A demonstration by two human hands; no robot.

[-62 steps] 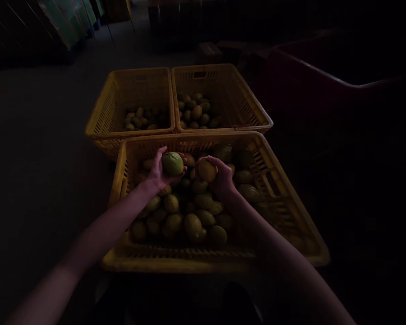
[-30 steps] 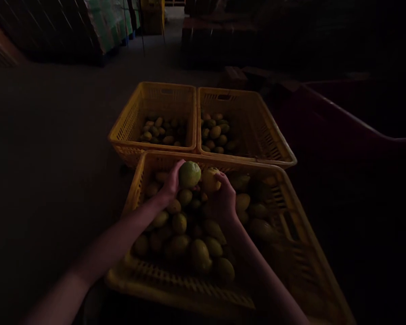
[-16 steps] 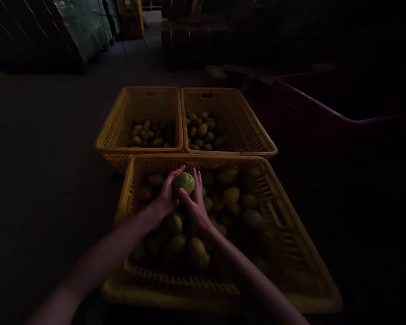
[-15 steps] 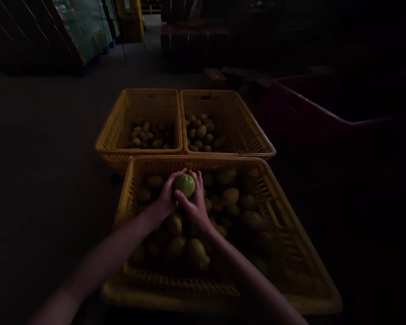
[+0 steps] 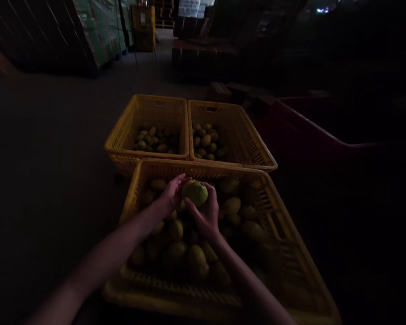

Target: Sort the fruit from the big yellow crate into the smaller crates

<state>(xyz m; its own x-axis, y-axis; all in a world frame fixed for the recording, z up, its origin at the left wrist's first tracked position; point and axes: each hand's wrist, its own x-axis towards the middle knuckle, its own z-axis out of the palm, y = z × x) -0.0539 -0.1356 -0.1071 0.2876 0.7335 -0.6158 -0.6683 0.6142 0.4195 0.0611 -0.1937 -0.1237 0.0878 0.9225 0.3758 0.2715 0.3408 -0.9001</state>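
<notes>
A green papaya [image 5: 196, 194] with a yellowish patch is held above the near yellow crate [image 5: 223, 168]. My right hand [image 5: 209, 210] wraps its right side, thumb across the front and fingers behind. My left hand [image 5: 172, 193] cups the left side, its fingertips reaching toward the back of the fruit; part of that contact is hidden. Below and around both hands, many green and yellowish papayas [image 5: 196, 258] fill the crate in a loose layer.
Beyond stand two more yellow crates, one at left [image 5: 122, 131] and one at right [image 5: 253, 135], each with papayas inside. A dark red bin [image 5: 311, 122] is at right. Cardboard boxes [image 5: 219, 91] and wrapped pallet stacks [image 5: 101, 31] lie farther back. The light is dim.
The papaya has moved slightly right and lower in view and has been turned, showing a yellowish side. My right hand moved with it; my left hand sits more to its side.
</notes>
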